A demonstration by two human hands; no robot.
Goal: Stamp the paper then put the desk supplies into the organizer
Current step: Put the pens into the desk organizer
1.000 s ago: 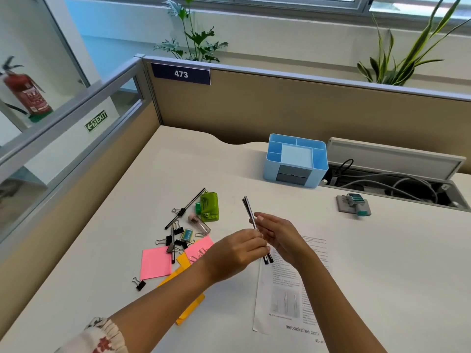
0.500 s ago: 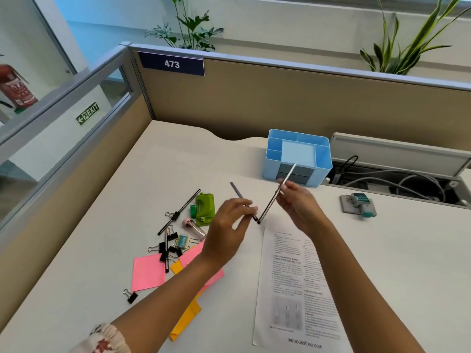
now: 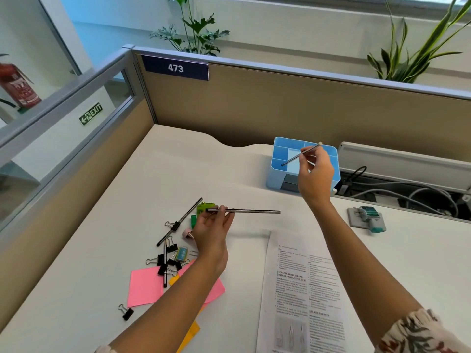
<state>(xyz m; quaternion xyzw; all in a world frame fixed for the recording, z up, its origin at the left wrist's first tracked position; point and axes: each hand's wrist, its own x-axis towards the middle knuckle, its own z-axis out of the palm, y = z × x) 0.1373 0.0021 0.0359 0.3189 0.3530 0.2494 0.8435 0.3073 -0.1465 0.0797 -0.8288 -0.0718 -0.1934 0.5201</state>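
A light blue organizer [image 3: 277, 154] stands at the back of the desk. My right hand [image 3: 314, 174] holds one pencil [image 3: 295, 156] tilted over it, the tip down inside the front left compartment. My left hand [image 3: 211, 230] pinches a second pencil [image 3: 252, 211] by its left end and holds it level above the desk. The printed paper [image 3: 303, 289] lies at the front right. The stamp [image 3: 368, 217] sits on its grey pad to the right. Pencils, black binder clips [image 3: 165, 263], pink sticky notes [image 3: 144, 286] and a green stapler [image 3: 205, 206] lie at the left.
An open cable tray [image 3: 407, 192] with wires runs behind the stamp. A tan partition [image 3: 280, 105] closes the back and left of the desk. A lone binder clip [image 3: 126, 312] and orange notes [image 3: 190, 335] lie near the front edge.
My two hands have parted. The right one carried its pencil back to the organizer and lowered the tip in. The left one turned its pencil level.
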